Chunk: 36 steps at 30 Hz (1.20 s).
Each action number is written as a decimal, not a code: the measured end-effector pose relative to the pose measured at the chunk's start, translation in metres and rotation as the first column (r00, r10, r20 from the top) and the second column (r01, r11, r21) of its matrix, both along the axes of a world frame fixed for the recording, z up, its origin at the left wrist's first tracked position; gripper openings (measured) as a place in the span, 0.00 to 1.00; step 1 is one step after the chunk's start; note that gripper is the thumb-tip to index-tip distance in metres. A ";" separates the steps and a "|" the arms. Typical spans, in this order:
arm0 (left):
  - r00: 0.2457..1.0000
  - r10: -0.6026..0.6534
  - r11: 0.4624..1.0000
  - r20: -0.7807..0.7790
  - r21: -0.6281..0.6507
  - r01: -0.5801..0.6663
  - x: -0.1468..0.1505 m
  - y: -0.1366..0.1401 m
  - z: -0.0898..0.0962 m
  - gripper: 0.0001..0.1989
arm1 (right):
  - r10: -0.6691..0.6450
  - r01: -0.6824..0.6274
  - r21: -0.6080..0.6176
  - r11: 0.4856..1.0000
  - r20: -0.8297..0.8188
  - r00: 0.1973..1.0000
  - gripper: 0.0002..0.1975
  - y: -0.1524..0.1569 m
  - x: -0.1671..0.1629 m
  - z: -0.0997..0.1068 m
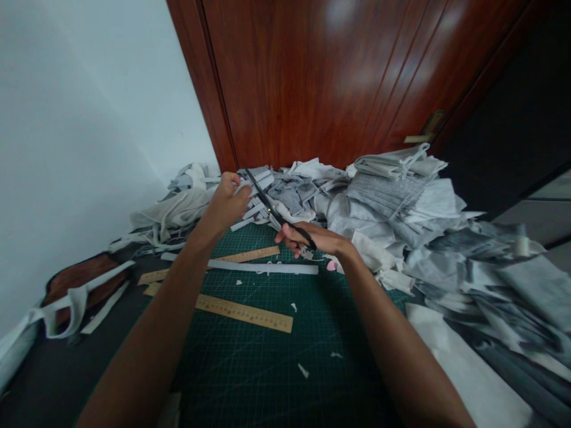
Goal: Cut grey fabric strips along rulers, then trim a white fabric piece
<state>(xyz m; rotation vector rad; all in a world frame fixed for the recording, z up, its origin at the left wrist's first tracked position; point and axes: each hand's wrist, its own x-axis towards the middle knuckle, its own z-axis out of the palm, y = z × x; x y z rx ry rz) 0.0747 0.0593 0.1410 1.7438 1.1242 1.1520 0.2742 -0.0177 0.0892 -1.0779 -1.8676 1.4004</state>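
Observation:
My right hand (306,238) is closed round the black handles of a pair of scissors (270,208). The blades point up and to the left, looking slightly apart. Just left of the blade tips is my left hand (228,201), its fingers curled in a pinch; whatever lies between them is too small to make out. Below both hands, a long pale fabric strip (267,268) lies on the green cutting mat (250,374). One wooden ruler (250,254) lies partly under that strip, and a second wooden ruler (245,312) lies closer to me.
Grey and white cloth pieces (379,196) are heaped along the back and right. More pale cloth (178,208) is piled at left, near a brown pouch-like item (84,279) with strips over it. Small scraps (303,370) dot the mat. A wooden door (303,77) stands behind.

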 end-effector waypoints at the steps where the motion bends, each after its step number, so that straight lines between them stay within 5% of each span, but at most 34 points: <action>1: 1.000 -0.004 1.000 0.014 -0.014 0.004 0.000 -0.001 0.001 0.10 | 0.005 -0.005 0.012 1.000 0.009 1.000 0.39 0.000 0.000 -0.001; 6: 0.997 -0.022 0.998 0.079 -0.063 0.027 0.003 -0.002 0.002 0.10 | -0.026 0.026 0.056 0.998 0.010 1.000 0.38 0.002 -0.002 -0.003; 13: 0.997 -0.065 0.998 0.037 0.026 0.064 -0.003 0.000 0.001 0.08 | -0.074 0.072 0.069 0.995 0.020 0.997 0.35 -0.004 -0.005 0.005; 17: 1.000 0.014 0.998 -0.009 0.062 -0.014 -0.004 0.001 0.002 0.07 | -0.071 0.069 0.098 0.993 0.019 0.997 0.29 -0.005 -0.009 0.006; 21: 0.994 0.105 0.992 -0.018 0.067 -0.104 -0.006 0.004 0.004 0.07 | -0.197 0.208 0.094 0.974 -0.114 0.974 0.26 0.000 -0.010 0.002; 26: 0.978 0.107 0.993 -0.181 0.075 -0.094 -0.022 0.015 -0.002 0.03 | -0.362 0.390 0.106 0.915 -0.217 0.907 0.28 0.001 0.006 0.005; 30: 0.869 0.119 0.984 -0.481 0.171 -0.040 -0.041 0.023 -0.005 0.21 | -0.392 0.418 0.120 0.900 -0.195 0.899 0.32 -0.006 0.019 0.018; 33: 0.824 0.017 0.987 -0.566 0.141 0.076 -0.049 0.023 0.000 0.27 | -0.388 0.416 0.167 0.894 -0.180 0.904 0.35 -0.010 0.020 0.026; 36: 0.727 -0.236 0.956 -0.645 -0.019 0.293 -0.044 0.017 0.002 0.22 | -0.405 0.424 0.226 0.877 -0.128 0.905 0.36 -0.011 0.017 0.029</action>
